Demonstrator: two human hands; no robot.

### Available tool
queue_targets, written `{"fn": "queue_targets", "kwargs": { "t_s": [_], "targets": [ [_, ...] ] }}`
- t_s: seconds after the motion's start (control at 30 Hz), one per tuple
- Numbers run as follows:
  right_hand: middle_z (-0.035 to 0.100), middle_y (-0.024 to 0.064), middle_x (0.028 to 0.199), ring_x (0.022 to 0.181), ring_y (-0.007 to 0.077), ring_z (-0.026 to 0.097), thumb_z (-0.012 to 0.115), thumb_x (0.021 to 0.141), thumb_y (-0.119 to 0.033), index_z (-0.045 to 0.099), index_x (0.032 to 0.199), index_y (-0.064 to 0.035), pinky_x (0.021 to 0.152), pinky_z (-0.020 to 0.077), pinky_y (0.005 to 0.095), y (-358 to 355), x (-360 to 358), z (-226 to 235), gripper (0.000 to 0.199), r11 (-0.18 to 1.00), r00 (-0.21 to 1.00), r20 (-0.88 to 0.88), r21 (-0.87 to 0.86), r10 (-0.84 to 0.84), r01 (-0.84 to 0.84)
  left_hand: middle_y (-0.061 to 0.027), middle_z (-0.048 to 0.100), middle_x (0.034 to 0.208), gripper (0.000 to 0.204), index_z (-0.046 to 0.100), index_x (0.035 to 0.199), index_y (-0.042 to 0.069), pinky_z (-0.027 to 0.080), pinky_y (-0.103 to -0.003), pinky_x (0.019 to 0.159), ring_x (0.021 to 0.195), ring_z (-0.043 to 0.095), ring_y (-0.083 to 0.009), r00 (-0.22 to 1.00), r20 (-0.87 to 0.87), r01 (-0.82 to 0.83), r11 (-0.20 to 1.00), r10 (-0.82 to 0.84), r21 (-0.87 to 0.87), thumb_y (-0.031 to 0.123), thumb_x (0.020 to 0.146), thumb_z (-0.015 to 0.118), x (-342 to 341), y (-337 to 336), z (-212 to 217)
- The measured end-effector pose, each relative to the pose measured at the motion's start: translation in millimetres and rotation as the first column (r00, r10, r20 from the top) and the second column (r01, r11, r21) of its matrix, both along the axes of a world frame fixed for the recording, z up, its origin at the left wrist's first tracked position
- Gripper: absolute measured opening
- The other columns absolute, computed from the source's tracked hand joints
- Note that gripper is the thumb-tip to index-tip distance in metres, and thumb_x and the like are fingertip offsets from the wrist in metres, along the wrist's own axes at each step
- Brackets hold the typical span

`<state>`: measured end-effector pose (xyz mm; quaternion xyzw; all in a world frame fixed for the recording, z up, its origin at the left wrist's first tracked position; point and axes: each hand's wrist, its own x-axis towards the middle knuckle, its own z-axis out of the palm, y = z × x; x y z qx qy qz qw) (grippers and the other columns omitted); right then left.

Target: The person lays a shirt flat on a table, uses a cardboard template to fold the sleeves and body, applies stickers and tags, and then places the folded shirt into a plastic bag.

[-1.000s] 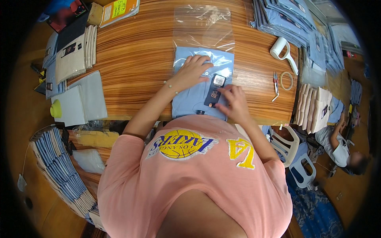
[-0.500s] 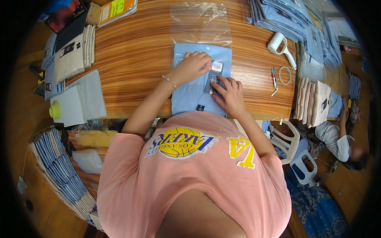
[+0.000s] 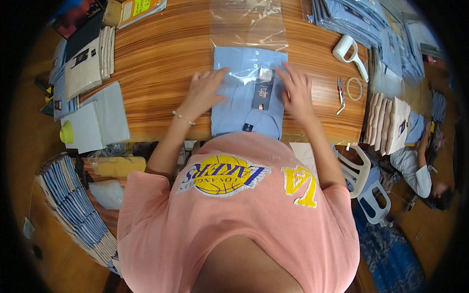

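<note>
Shirt (image 3: 229,113) at surface's (image 3: 156,68) near edge seemed soft, light, best side-held; left fingers (image 3: 215,75) and right fingers (image 3: 291,74), half-spread, gripped nothing.

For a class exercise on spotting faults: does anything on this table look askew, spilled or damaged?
Nothing stands out: the folded blue garment lies flat under clear plastic between the left hand and right hand, and no spill or damage shows.

Folded garment (image 3: 238,107) on table (image 3: 161,78); roller (image 3: 344,48) right, garment stack (image 3: 88,71) left.
</note>
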<state>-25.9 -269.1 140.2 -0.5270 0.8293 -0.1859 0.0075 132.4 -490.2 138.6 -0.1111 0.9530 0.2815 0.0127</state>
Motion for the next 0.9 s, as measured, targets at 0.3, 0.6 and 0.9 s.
{"fn": "queue_targets", "kwargs": {
  "t_s": [0.3,0.6,0.9],
  "targets": [
    [0.056,0.0047,0.086,0.088,0.0231,0.052,0.061,0.066,-0.001,0.058,0.091,-0.0077,0.077,0.0381,0.0388,11.4,-32.1,-6.7,0.026,0.95,0.963,0.169,0.195,0.212,-0.243,-0.0058,0.064,0.101,0.015,0.063,0.091,0.005,0.045,-0.036,0.079,0.091,0.059,-0.0242,0.998,0.003,0.068,0.979,-0.07,0.194,0.006,0.076,0.06,44.3,-28.0,-32.1],
    [0.059,0.0046,0.089,0.092,0.0219,0.055,0.061,0.065,-0.008,0.059,0.09,-0.0081,0.079,0.0407,0.0356,88.4,42.4,-42.7,0.025,0.952,0.947,0.098,-0.056,0.305,-0.301,-0.0073,0.063,0.101,0.015,0.065,0.09,0.006,0.046,-0.037,0.079,0.09,0.06,-0.0247,0.953,-0.242,0.18,0.983,-0.184,-0.038,0.011,0.077,0.061,117.5,22.3,-53.3],
    [0.064,0.005,0.086,0.078,0.0096,0.057,0.057,0.085,-0.003,0.06,0.092,-0.0042,0.066,0.0438,0.022,53.7,29.9,-64.9,0.008,0.862,0.255,0.886,0.248,-0.386,0.441,-0.0091,0.064,0.09,0.024,0.06,0.099,-0.004,0.045,-0.023,0.071,0.079,0.056,-0.0108,0.837,0.282,-0.475,0.366,0.47,0.8,0.012,0.082,0.064,74.0,7.5,-59.2]
  ]
}}
